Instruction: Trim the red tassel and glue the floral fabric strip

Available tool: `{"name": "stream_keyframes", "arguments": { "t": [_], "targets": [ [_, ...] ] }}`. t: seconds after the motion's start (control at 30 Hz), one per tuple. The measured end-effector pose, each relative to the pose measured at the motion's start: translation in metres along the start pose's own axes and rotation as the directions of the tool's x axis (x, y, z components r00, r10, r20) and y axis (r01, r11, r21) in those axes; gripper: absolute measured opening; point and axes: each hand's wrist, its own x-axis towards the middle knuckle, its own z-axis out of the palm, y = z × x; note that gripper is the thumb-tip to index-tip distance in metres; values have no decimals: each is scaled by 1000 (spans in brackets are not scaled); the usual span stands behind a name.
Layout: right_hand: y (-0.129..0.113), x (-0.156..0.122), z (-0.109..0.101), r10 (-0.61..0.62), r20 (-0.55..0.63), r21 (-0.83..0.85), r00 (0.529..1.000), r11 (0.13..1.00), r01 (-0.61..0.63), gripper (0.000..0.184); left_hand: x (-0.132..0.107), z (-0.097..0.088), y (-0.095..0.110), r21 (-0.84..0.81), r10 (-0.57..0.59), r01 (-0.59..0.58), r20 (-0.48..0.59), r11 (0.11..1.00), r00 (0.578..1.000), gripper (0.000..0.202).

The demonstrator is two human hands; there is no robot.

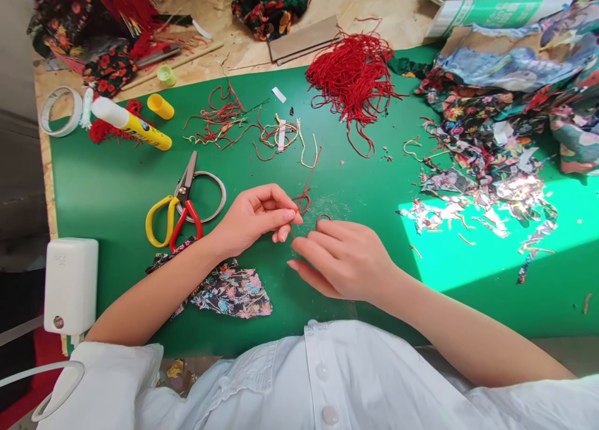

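Left hand (255, 216): thumb and fingertips pressed together in a pinching grip on a knotted loop of red cord (304, 200), held just above the green worktop (116, 186). Right hand (344, 258): fingers curled, the cord's other end looping over the forefinger; grip on it cannot be told. Cord tail runs up and away from the hands. Scissors (175, 215) lie left of the left hand, near a flowered fabric scrap (229, 289). Pile of red cords (353, 77) well beyond. Glue stick (133, 123) far left.
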Motion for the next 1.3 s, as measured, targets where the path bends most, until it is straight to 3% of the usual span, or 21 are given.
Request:
{"name": "stream_keyframes", "arguments": {
  "t": [0.13,0.3,0.5,1.07,1.3],
  "targets": [
    [1,0,-4,287,-117,157,951,951,-268,3,-2,-1,-3,109,-5,-3,70,994,998,21],
    [-3,2,-6,471,-40,349,881,833,-429,2,-4,0,-1,158,-4,-16,127,987,992,19],
    [-3,4,-6,455,-5,463,890,790,-402,5,-3,-1,-1,135,-11,-11,164,991,986,19],
    [0,4,-3,383,-39,435,923,838,-330,8,-3,-2,0,109,-15,-6,195,994,981,14],
    [2,4,-3,326,-110,365,939,892,-267,8,-2,-3,0,103,-33,15,177,995,984,13]
  ]
}}
